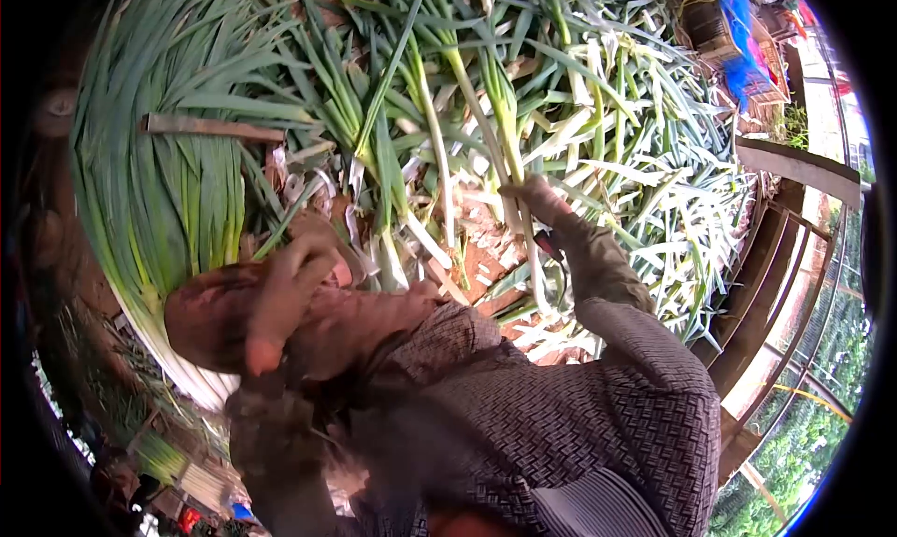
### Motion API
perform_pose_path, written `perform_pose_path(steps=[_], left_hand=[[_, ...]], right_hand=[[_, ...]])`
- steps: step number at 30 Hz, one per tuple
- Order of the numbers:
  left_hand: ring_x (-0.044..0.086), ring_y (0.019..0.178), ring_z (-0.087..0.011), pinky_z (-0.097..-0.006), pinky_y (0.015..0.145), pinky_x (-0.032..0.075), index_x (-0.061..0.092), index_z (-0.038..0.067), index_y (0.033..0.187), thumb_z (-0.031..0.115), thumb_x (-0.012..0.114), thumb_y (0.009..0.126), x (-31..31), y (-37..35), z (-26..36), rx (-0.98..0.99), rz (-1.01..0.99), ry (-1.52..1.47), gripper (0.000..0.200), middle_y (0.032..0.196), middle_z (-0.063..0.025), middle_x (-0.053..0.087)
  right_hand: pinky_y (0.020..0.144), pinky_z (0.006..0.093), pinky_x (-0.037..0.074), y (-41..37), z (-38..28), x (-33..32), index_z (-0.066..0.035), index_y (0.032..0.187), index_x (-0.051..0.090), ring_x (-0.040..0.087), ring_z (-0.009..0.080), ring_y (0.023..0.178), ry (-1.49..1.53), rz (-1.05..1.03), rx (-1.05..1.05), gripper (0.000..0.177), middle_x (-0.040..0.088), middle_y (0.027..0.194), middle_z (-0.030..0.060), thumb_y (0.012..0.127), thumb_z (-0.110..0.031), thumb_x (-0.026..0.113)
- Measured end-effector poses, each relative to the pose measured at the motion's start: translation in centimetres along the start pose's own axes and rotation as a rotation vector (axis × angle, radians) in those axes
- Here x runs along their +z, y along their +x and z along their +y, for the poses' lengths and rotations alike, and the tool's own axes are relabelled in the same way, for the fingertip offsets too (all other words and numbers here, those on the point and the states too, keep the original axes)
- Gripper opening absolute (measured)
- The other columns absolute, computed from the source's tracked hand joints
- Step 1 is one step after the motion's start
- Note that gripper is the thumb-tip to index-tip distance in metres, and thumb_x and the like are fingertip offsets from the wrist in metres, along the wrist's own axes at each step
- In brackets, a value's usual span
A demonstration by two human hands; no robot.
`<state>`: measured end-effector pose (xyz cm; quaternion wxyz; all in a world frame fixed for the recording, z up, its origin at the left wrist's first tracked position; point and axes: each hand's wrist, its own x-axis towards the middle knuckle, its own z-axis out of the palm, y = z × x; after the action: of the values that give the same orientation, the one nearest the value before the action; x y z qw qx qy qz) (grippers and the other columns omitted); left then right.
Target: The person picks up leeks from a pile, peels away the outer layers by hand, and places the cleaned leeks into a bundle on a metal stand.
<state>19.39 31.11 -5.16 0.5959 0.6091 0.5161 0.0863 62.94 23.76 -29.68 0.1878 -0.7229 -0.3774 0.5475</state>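
Note:
My right hand (542, 204) is closed round the stalk of a long green onion (505, 117), whose leaves point away from me and whose pale root end hangs below the hand. A small black and red object (548, 247) shows by that wrist; I cannot make out what it is. My left hand (294, 289) is smeared by motion in front of my leg, so its fingers do not show clearly. Left of it lies a large, neatly laid stack of green onions (168, 191). Several loose green onions (383, 173) lie between the hands.
Trimmed leaves and stalks (645, 163) cover the ground to the right. A short wooden bar (215, 127) lies across the stack. Wooden rails (757, 275) and a wire fence stand at right, with a crate (757, 56) and blue plastic (735, 33) farther back.

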Motion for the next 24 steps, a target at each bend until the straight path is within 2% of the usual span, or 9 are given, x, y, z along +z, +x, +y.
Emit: perform_pose_path(steps=[1,3,4,8,14,16,18,20,24], left_hand=[[0.057,0.089,-0.0122,-0.0288,0.081,0.047,0.062,-0.002,0.104,0.02,0.06,0.093,1.0,1.3,-1.4,0.215,-0.066,-0.012,0.025,0.098,-0.0051,0.062],[0.059,0.091,-0.0159,-0.0315,0.086,0.048,0.062,0.001,0.111,0.024,0.06,0.094,3.8,2.9,0.3,0.106,-0.182,-0.075,0.029,0.101,-0.0061,0.061],[0.061,0.092,-0.0183,-0.0335,0.089,0.049,0.062,0.003,0.114,0.028,0.06,0.094,5.3,3.9,3.5,-0.198,-0.22,-0.118,0.033,0.101,-0.0068,0.06],[0.062,0.088,-0.0134,-0.0266,0.084,0.053,0.061,0.005,0.118,0.049,0.061,0.092,10.3,9.5,1.2,-0.251,-0.248,-0.349,0.051,0.095,-0.006,0.062],[0.056,0.073,-0.0114,-0.0266,0.068,0.046,0.064,-0.004,0.111,0.032,0.073,0.088,15.7,13.5,-2.4,-0.002,-0.014,-0.349,0.044,0.083,-0.0041,0.063],[0.061,0.067,-0.0144,-0.0304,0.064,0.049,0.068,-0.002,0.094,0.025,0.077,0.081,15.3,12.8,-2.4,-0.065,0.069,-0.42,0.031,0.077,-0.0084,0.067],[0.064,0.081,-0.0145,-0.0272,0.079,0.049,0.068,0.002,0.102,0.023,0.066,0.09,12.7,9.6,1.8,-0.328,-0.002,-0.508,0.024,0.085,-0.0064,0.069],[0.064,0.081,-0.0136,-0.0277,0.081,0.048,0.068,0.003,0.102,0.025,0.065,0.09,12.0,10.0,-2.2,-0.139,-0.052,-0.586,0.025,0.086,-0.0048,0.069],[0.063,0.069,-0.0094,-0.0206,0.057,0.052,0.064,-0.003,0.107,0.016,0.058,0.097,8.8,5.8,-1.8,-0.165,-0.217,-0.813,0.022,0.092,-0.0059,0.067]], right_hand=[[0.065,0.0308,0.047,-2.6,-4.7,0.2,-0.001,0.091,0.065,0.054,0.0127,0.07,0.076,-0.019,-0.067,0.036,0.059,0.077,0.0008,0.079,-0.034,0.077],[0.061,0.0277,0.045,-0.4,-3.3,1.6,-0.001,0.092,0.065,0.055,0.0107,0.072,0.597,-0.27,-0.199,0.029,0.061,0.08,0.0019,0.086,-0.029,0.071],[0.061,0.0272,0.046,-1.4,-6.6,2.0,0.0,0.092,0.066,0.057,0.0105,0.07,0.708,-0.314,-0.17,0.029,0.062,0.08,0.0024,0.089,-0.029,0.068],[0.064,0.0283,0.05,-0.7,-12.3,3.4,0.002,0.096,0.068,0.063,0.0132,0.071,0.727,-0.347,-0.09,0.032,0.066,0.082,0.0057,0.088,-0.028,0.072],[0.07,0.0304,0.052,-2.0,-15.2,5.3,0.002,0.105,0.062,0.064,0.0155,0.079,0.771,-0.366,-0.117,0.034,0.065,0.091,0.0072,0.087,-0.025,0.074],[0.068,0.0305,0.052,-2.5,-15.4,6.1,0.002,0.104,0.063,0.064,0.016,0.077,0.744,-0.363,-0.096,0.035,0.065,0.088,0.0066,0.087,-0.027,0.073],[0.062,0.0283,0.053,-1.0,-13.6,6.8,0.003,0.104,0.063,0.063,0.0175,0.069,0.855,-0.341,-0.095,0.033,0.067,0.085,0.0086,0.089,-0.026,0.071],[0.061,0.0275,0.053,-0.7,-13.9,6.7,0.003,0.102,0.063,0.063,0.0176,0.068,0.896,-0.309,-0.05,0.031,0.07,0.091,0.0125,0.09,-0.025,0.07],[0.08,0.0429,0.058,2.7,-12.9,7.1,0.003,0.122,0.054,0.067,0.0317,0.096,1.094,-0.484,-0.114,0.04,0.066,0.113,0.0208,0.097,-0.028,0.058]])
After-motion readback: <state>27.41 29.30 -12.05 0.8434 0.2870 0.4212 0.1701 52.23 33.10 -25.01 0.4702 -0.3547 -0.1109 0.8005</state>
